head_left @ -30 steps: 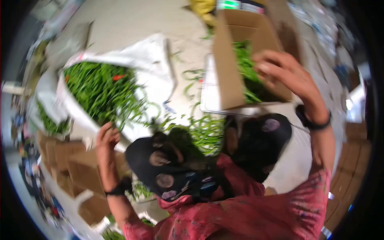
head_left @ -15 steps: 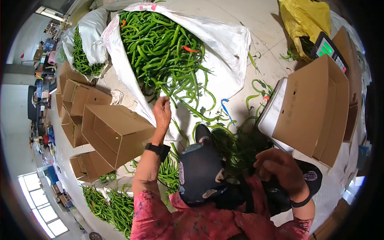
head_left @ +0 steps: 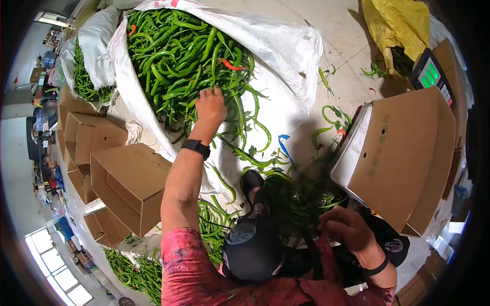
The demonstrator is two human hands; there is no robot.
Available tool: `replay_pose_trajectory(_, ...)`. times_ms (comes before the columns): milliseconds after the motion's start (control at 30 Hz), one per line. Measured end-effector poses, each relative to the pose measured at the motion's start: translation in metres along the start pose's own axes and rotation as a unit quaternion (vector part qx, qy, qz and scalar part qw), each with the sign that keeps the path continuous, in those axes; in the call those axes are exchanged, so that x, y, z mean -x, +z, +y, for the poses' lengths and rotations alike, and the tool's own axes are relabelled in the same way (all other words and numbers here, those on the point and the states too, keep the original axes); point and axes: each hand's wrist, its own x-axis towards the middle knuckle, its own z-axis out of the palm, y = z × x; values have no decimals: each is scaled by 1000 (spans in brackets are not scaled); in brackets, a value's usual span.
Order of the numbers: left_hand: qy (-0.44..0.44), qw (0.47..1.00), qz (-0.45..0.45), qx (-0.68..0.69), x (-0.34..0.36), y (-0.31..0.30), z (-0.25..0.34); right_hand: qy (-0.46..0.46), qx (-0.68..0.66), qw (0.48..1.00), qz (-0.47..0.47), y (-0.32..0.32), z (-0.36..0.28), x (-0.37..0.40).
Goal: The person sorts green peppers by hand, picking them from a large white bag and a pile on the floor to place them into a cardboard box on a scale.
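Note:
My left hand (head_left: 211, 108) reaches onto the lower part of the heap of green peppers (head_left: 176, 56), which lies in an open white sack (head_left: 283, 56). Its fingers are bent down among the peppers, and what they grip, if anything, is hidden. A red pepper (head_left: 234, 65) lies just above that hand. Near my lap on the right, my right hand (head_left: 347, 230) hangs in the air with curled fingers, and its grip cannot be made out. Dark, blurred peppers and leaves (head_left: 306, 196) are on the floor beside it.
At the right a cardboard box (head_left: 400, 153) rests on a white scale platform (head_left: 352, 148), with a lit display (head_left: 430, 75) behind. A yellow bag (head_left: 398, 25) is at the top right. Open boxes (head_left: 130, 178) and another white sack (head_left: 97, 51) stand at the left. A blue strip (head_left: 285, 148) lies centrally.
My left hand has moved up and forward onto the pepper heap, with the arm stretched further. My right hand is slightly lower in view. The view has shifted a little.

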Motion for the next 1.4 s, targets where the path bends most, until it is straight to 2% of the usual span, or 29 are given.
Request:
replay_pose_trajectory(100,0,998,4,-64,-26,30,-3,8,-11,1000,-5,-1,2,-5)
replay_pose_trajectory(167,-2,989,-51,-137,-38,60,-6,3,-26,1000,-14,-1,1,-6)
replay_pose_trajectory(200,-29,987,2,-157,-42,83,-4,8,-13,1000,-22,-1,-1,-5)
replay_pose_trajectory(233,-26,987,1,-159,-39,66,-5,14,-3,999,-31,0,-2,-5)
replay_pose_trajectory(300,62,987,-75,-126,-31,37,-9,3,11,999,-33,-3,-8,-5)
replay_pose_trajectory(367,74,982,-91,-149,-31,25,-5,26,75,997,-22,0,-24,-2)
replay_pose_trajectory(433,22,946,-317,-62,-35,-2,4,22,66,997,-16,4,-29,-2)
replay_pose_trajectory(467,40,957,-273,-91,-41,10,-7,15,57,998,-6,5,-29,-2)
replay_pose_trajectory(500,39,957,-273,-90,-40,16,-12,14,58,998,-6,4,-28,-2)
replay_pose_trajectory(567,102,969,-180,-135,-42,28,-13,58,7,998,-23,0,-24,-1)
replay_pose_trajectory(600,39,985,-157,-62,-39,30,-8,60,5,998,-22,0,-24,-1)
replay_pose_trajectory(633,40,984,-159,-64,-40,30,-4,41,16,999,-12,1,-24,0)
replay_pose_trajectory(700,-95,976,-187,52,-45,27,3,22,23,999,-4,1,-22,-2)
replay_pose_trajectory(733,-108,971,-199,77,-45,28,-1,25,32,999,-15,-3,-20,-1)
replay_pose_trajectory(767,-108,971,-200,77,-44,28,3,26,40,999,-26,-6,-18,-2)
replay_pose_trajectory(833,-71,989,-127,40,-36,28,17,35,56,997,-32,-6,-21,0)
replay_pose_trajectory(867,-69,995,-69,33,-29,47,26,43,76,995,-38,-5,-23,-1)
replay_pose_trajectory(900,-102,993,-55,16,-30,55,36,45,79,995,-42,-2,-22,-3)
replay_pose_trajectory(1000,-137,989,-38,40,-45,66,42,43,30,999,8,2,-20,-4)
replay_pose_trajectory(1067,-141,988,-47,42,-52,66,42,-30,114,993,-28,0,-20,-5)
replay_pose_trajectory(1100,-140,988,-48,40,-54,71,40,-30,111,993,-30,4,-25,-4)
replay_pose_trajectory(1167,-144,988,-35,48,-55,93,36,48,-42,998,1,11,-37,1)
replay_pose_trajectory(1200,-145,989,-7,33,-54,97,36,48,-45,998,3,10,-34,0)
replay_pose_trajectory(1300,-145,988,3,48,-52,108,33,-1,-16,1000,10,7,-26,0)
replay_pose_trajectory(1333,-117,991,48,39,-50,114,30,12,-11,1000,-1,6,-29,1)
replay_pose_trajectory(1400,-113,992,27,43,-50,108,27,25,-12,1000,-9,4,-33,5)
